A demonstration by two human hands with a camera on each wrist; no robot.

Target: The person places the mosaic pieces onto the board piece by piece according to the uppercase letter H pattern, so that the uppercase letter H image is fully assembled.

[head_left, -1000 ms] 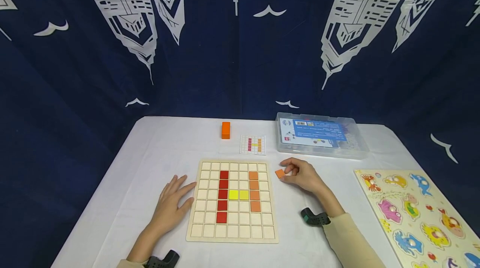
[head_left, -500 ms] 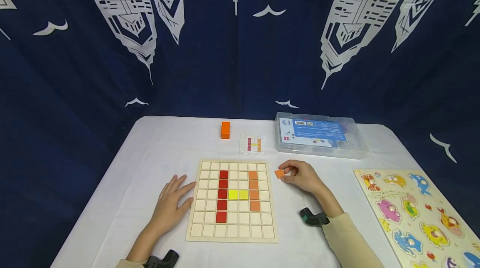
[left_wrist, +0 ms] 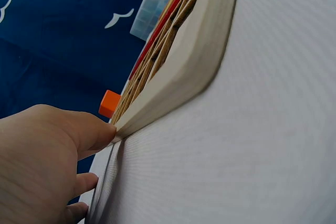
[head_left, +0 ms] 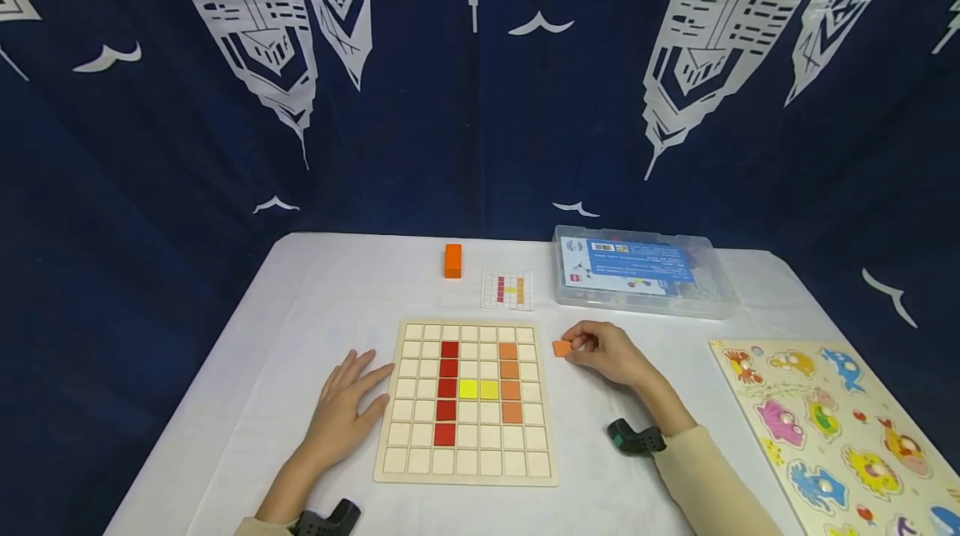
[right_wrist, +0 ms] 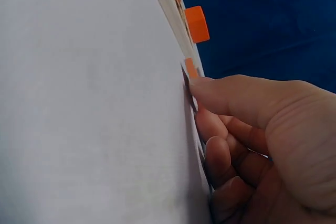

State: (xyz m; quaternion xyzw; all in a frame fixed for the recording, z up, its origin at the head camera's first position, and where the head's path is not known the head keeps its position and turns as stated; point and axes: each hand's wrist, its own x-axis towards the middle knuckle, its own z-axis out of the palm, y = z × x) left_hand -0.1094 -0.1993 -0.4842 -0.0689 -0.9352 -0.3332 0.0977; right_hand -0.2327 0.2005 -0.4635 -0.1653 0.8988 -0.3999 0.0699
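Observation:
My right hand pinches a small orange square tile between thumb and fingers, just right of the wooden grid board. In the right wrist view the tile shows past the thumb tip, low over the white cloth. My left hand lies with spread fingers at the board's left edge; thumb and index fingertips are right at the rim. On the board stand a column of several red tiles, two yellow tiles and a shorter column of orange tiles.
Behind the board lie an orange block and a pattern card with a coloured grid. A clear plastic box with a blue label stands back right. An animal puzzle board covers the right front. A dark blue curtain hangs behind the table.
The orange tile has turned a little between my right fingers, and that hand has shifted very slightly. My left hand and the tiles on the board stay put.

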